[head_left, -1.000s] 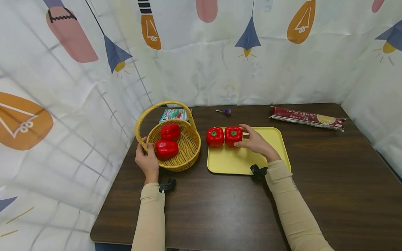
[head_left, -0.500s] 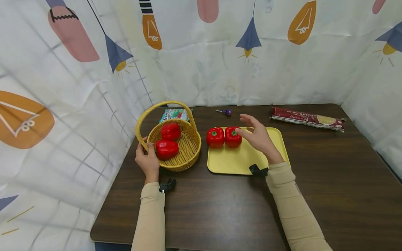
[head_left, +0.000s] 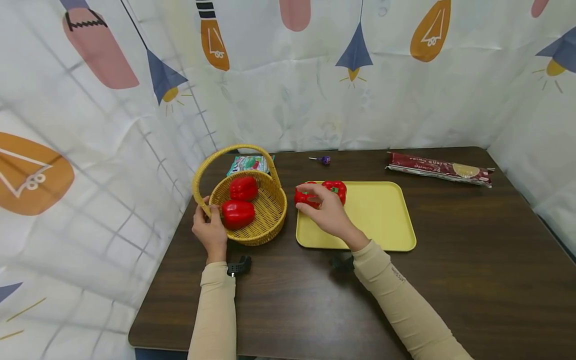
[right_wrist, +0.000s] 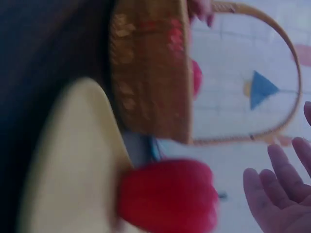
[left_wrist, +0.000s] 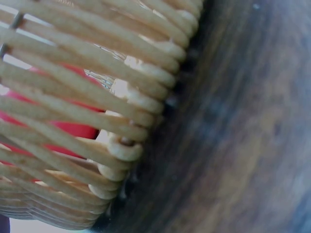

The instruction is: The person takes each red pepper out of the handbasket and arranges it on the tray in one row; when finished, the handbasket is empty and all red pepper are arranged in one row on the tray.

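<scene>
My left hand (head_left: 210, 232) grips the left side of a yellow wicker basket (head_left: 282, 210), at the foot of its tall handle. Two red bell peppers lie in it, one farther back (head_left: 243, 188) and one nearer (head_left: 238, 214). Through the weave in the left wrist view, red (left_wrist: 73, 128) shows. On a yellow tray (head_left: 382, 215) two more red bell peppers stand side by side, the right one (head_left: 335, 188) partly covered by my right hand (head_left: 327, 212). That hand hovers at the left pepper (head_left: 307, 197), thumb and fingers spread; the right wrist view shows it apart from a pepper (right_wrist: 167, 196).
Behind the basket lies a green-and-white packet (head_left: 252, 163). A purple lollipop (head_left: 325, 160) is at the table's back edge. A long dark-red spaghetti packet (head_left: 438, 168) lies at the back right. Patterned curtains (head_left: 288, 100) hang behind and beside the dark wooden table (head_left: 472, 240).
My right hand has let go of the right pepper on the tray, lifted, and moved left over to the left pepper. The left hand stays on the basket.
</scene>
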Demonstrator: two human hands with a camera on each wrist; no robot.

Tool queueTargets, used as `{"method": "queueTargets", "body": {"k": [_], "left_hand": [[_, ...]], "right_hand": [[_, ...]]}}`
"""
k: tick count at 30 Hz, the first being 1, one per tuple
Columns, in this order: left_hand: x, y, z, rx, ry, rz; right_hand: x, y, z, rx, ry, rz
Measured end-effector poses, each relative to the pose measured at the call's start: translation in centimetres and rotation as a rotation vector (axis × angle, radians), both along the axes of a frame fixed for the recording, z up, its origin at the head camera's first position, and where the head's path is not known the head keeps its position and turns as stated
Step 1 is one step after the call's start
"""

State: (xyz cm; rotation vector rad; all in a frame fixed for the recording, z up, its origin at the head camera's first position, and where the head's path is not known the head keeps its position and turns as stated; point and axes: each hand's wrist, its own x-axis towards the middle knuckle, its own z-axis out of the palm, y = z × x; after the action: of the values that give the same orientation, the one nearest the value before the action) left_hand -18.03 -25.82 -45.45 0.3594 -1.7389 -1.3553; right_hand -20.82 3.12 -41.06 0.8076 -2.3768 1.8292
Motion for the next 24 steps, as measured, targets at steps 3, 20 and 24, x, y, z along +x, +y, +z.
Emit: {"method": "queueTargets", "body": {"k": [3, 20, 24], "left_hand": [[0.0, 0.1, 0.0, -0.002, -0.003, 0.002], [0.0, -0.1, 0.2, 0.006, 0.002, -0.016], [0.0, 0.0, 0.1, 0.013, -0.002, -0.011]], "right_hand": [[0.4, -2.0, -1.1, 0.012, 0.000, 0.045], [-0.9, -9.6, -2.4, 0.038, -0.040, 0.130], [-1.6, -10.9, -2.7, 0.127, -0.019, 0.115]]}}
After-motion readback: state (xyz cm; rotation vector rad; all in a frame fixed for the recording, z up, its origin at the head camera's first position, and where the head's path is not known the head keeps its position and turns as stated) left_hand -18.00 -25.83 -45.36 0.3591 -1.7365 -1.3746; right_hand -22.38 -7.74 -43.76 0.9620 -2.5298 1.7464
